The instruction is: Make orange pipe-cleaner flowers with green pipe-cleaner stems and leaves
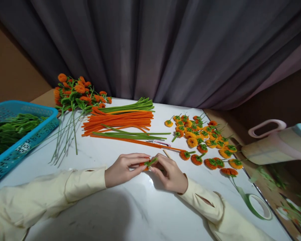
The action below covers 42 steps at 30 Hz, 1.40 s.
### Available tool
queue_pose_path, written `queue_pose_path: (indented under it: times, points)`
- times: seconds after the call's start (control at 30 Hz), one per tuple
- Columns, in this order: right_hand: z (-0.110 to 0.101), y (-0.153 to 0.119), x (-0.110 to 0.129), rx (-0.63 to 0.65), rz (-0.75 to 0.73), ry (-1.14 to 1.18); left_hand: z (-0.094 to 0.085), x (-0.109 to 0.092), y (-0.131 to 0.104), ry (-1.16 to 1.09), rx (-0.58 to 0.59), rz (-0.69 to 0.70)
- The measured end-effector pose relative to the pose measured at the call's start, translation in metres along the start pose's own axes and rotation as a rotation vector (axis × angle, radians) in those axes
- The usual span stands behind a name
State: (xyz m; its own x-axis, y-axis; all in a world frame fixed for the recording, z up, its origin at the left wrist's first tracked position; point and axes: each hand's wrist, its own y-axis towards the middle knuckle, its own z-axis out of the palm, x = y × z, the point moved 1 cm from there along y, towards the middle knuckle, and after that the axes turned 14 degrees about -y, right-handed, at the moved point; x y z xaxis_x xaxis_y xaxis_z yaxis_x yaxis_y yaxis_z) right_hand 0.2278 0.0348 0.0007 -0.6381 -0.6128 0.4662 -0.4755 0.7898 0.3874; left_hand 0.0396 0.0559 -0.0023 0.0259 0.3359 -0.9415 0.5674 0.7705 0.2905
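Observation:
Between my two hands is a small orange pipe-cleaner pumpkin (143, 164) with a green pipe-cleaner piece (152, 162) on its side. My left hand (125, 169) grips the orange part from the left, thumb below and fingers above. The fingers of my right hand (169, 172) close on the green piece. A thin pale stick (166, 153) pokes out above the right hand; whether it is held is unclear. Just beyond lie loose green pipe cleaners (132, 135), a bundle of orange pipe cleaners (120, 120) and a pink-handled cutter (163, 144).
Several small orange and yellow pumpkins (192, 142) cover the right side. A green tape roll (259, 207) lies near the right edge, beside a pitcher (273, 144). At left stand a blue basket (48, 113) of green pieces and a bunch of orange flowers (80, 88). Grey curtains (140, 50) hang behind.

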Motion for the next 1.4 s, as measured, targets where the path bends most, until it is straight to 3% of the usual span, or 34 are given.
queue_pose_path:
  times: [0.23,0.43,0.6,0.77,1.0,1.1,1.27,1.4]
  points:
    - [0.002,0.0,0.004,0.005,-0.019,0.04,0.001,-0.002,0.001,0.104,0.015,0.101]
    - [0.002,0.0,0.006,-0.046,-0.138,-0.012,0.001,-0.003,0.001,0.05,0.012,0.037]
    - [0.004,-0.001,0.005,-0.051,-0.146,-0.025,0.002,0.001,0.001,-0.077,-0.001,-0.082]
    - [0.004,-0.001,0.002,-0.065,0.024,0.083,0.001,0.005,0.004,-0.341,-0.022,-0.254]
    - [0.009,0.001,-0.002,0.022,0.349,0.535,-0.005,0.005,0.011,-0.497,-0.109,-0.258]
    - [0.008,0.001,-0.002,0.052,0.38,0.546,-0.005,0.004,0.011,-0.512,-0.088,-0.246]
    - [0.005,0.001,0.001,0.089,0.367,0.361,-0.003,0.006,0.009,-0.497,-0.083,-0.242]
    - [0.006,0.001,0.0,0.116,0.378,0.432,-0.003,0.008,0.007,-0.481,-0.054,-0.24]
